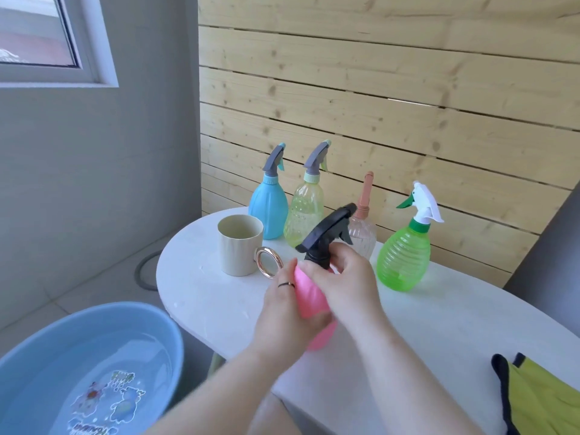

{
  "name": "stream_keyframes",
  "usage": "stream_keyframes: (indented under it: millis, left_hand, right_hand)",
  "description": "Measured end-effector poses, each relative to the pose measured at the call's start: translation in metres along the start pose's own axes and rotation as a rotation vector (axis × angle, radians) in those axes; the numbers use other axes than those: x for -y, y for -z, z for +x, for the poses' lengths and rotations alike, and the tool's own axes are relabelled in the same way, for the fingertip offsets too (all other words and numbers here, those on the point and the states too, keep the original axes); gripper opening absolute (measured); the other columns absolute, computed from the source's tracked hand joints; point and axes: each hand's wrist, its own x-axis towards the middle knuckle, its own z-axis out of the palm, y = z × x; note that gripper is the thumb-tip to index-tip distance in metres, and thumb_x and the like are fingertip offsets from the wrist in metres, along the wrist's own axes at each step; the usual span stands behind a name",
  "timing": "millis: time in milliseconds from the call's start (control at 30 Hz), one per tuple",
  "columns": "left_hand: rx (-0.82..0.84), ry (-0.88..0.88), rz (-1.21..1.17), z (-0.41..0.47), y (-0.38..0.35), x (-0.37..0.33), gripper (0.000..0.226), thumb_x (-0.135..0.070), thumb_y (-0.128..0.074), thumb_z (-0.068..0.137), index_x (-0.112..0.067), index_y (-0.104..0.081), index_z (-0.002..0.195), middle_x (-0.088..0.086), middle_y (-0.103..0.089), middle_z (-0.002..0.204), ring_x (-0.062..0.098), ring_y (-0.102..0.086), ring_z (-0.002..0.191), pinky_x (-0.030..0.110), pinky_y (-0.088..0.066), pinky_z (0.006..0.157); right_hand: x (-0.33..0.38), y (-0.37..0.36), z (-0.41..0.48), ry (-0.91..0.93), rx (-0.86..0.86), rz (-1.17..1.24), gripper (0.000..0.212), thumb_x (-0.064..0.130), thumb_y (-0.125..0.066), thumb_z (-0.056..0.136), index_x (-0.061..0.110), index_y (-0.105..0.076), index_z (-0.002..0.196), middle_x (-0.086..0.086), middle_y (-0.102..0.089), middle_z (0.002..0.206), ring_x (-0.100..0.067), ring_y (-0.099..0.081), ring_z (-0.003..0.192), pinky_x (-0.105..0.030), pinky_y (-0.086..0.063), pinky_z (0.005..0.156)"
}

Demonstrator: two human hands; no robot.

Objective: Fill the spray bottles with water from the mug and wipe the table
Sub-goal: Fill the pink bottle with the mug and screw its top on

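1. At the far left, a blue basin (pixel 131 312) holds water. The frame cuts off its left and lower sides. A cartoon print with lettering shows on its bottom, but the water blurs it and I cannot read it.
2. The mug (pixel 240 244) stands upright on the left end of the white counter (pixel 201 296), with its gold ring handle turned toward the hands. From this angle I cannot tell how much water it holds.
3. Behind the mug, a blue spray bottle (pixel 268 211) and a pale yellow spray bottle (pixel 304 215) stand upright, just beside each other, near the wooden wall.
4. My operator's left hand (pixel 288 309) has its fingers curled round the body of the pink spray bottle (pixel 310 296) and hides much of it. A thin ring (pixel 287 284) shows on one finger. The bottle tilts above the near edge of the counter, and I cannot tell whether its base touches.
5. The right hand (pixel 348 277) has its fingers closed around the neck under the black spray head (pixel 326 237), covering the collar.
6. A clear spray bottle (pixel 364 233) with a peach top stands behind, partly hidden by the black head and the right hand.
7. A green spray bottle (pixel 403 259), ribbed and with a white head, stands upright to the right, apart from the hands.
8. A yellow-green cloth (pixel 539 400) with dark edging lies at the counter's right end and is cut off by the frame corner.
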Motion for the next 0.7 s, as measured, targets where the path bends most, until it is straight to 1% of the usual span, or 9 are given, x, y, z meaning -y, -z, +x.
stream_keyframes:
  millis: [100,167,233,300,333,433,500,600,700]
  left_hand:
    - [-0.098,-0.023,0.098,-0.009,-0.005,0.000,0.096,-0.049,-0.063,0.047,-0.019,-0.032,0.133,-0.002,-0.044,0.131,0.018,-0.039,0.123,0.038,-0.038,0.101]
    - [0.022,-0.014,0.149,-0.006,0.013,-0.004,0.104,-0.049,-0.066,0.041,-0.026,-0.028,0.135,-0.009,-0.039,0.129,0.009,-0.036,0.121,0.025,-0.035,0.100]
    - [0.181,0.018,0.089,0.003,0.028,-0.006,0.107,-0.039,-0.073,0.043,-0.028,-0.022,0.137,-0.013,-0.038,0.123,0.000,-0.039,0.111,0.011,-0.034,0.086]
    - [0.251,0.048,0.000,0.004,0.026,-0.008,0.100,-0.023,-0.080,0.054,-0.032,-0.021,0.133,-0.017,-0.046,0.112,-0.009,-0.049,0.097,0.005,-0.040,0.071]
    - [0.212,0.054,-0.028,0.002,0.017,-0.006,0.098,-0.020,-0.081,0.057,-0.031,-0.022,0.134,-0.016,-0.049,0.111,-0.006,-0.051,0.097,0.006,-0.043,0.070]
    - [-0.033,0.043,-0.068,-0.006,-0.012,0.003,0.099,-0.033,-0.079,0.055,-0.022,-0.024,0.137,-0.005,-0.044,0.130,0.012,-0.043,0.120,0.029,-0.042,0.096]
    - [-0.064,0.018,-0.090,-0.007,-0.015,0.003,0.093,-0.045,-0.076,0.044,-0.025,-0.034,0.125,-0.008,-0.047,0.124,0.010,-0.045,0.117,0.028,-0.044,0.094]
    - [0.168,0.023,-0.042,0.003,0.012,-0.004,0.091,-0.033,-0.073,0.045,-0.034,-0.030,0.125,-0.014,-0.046,0.117,-0.006,-0.048,0.102,0.006,-0.042,0.077]
    - [0.378,0.034,-0.104,0.015,0.027,-0.006,0.094,-0.020,-0.078,0.054,-0.030,-0.026,0.131,-0.018,-0.050,0.116,-0.020,-0.050,0.092,0.001,-0.043,0.072]
  right_hand:
    - [-0.004,-0.004,-0.009,0.037,-0.094,-0.008,0.023,0.017,-0.069,0.075,0.032,-0.053,0.069,0.014,-0.060,0.068,-0.001,-0.055,0.068,-0.009,-0.040,0.062]
    - [-0.001,0.011,-0.005,-0.001,0.091,0.083,0.024,0.010,-0.069,0.077,0.031,-0.058,0.073,0.015,-0.063,0.073,0.006,-0.057,0.067,-0.006,-0.041,0.064]
    - [0.001,0.025,0.003,-0.067,0.322,0.160,0.024,0.005,-0.066,0.078,0.028,-0.061,0.079,0.012,-0.065,0.081,0.005,-0.059,0.072,-0.010,-0.043,0.073]
    - [0.003,0.029,0.006,-0.104,0.395,0.180,0.023,0.004,-0.065,0.079,0.026,-0.062,0.080,0.010,-0.065,0.083,-0.003,-0.059,0.078,-0.014,-0.043,0.076]
    - [0.002,0.026,0.006,-0.099,0.350,0.162,0.023,0.004,-0.066,0.078,0.027,-0.061,0.078,0.011,-0.064,0.081,-0.004,-0.058,0.079,-0.012,-0.042,0.074]
    - [-0.002,0.009,-0.001,-0.022,-0.005,0.007,0.023,0.013,-0.071,0.074,0.029,-0.055,0.074,0.018,-0.061,0.077,0.000,-0.057,0.080,-0.007,-0.039,0.069]
    - [-0.006,0.003,-0.007,0.012,-0.125,-0.002,0.024,0.015,-0.072,0.073,0.029,-0.052,0.073,0.017,-0.060,0.075,-0.001,-0.057,0.077,-0.008,-0.039,0.068]
    - [-0.008,0.018,-0.002,-0.041,0.080,0.117,0.021,0.008,-0.070,0.075,0.023,-0.056,0.077,0.006,-0.064,0.080,-0.008,-0.058,0.077,-0.013,-0.042,0.071]
    - [-0.009,0.031,0.004,-0.120,0.340,0.273,0.021,0.006,-0.072,0.072,0.019,-0.060,0.083,0.000,-0.068,0.090,-0.009,-0.060,0.083,-0.021,-0.046,0.081]
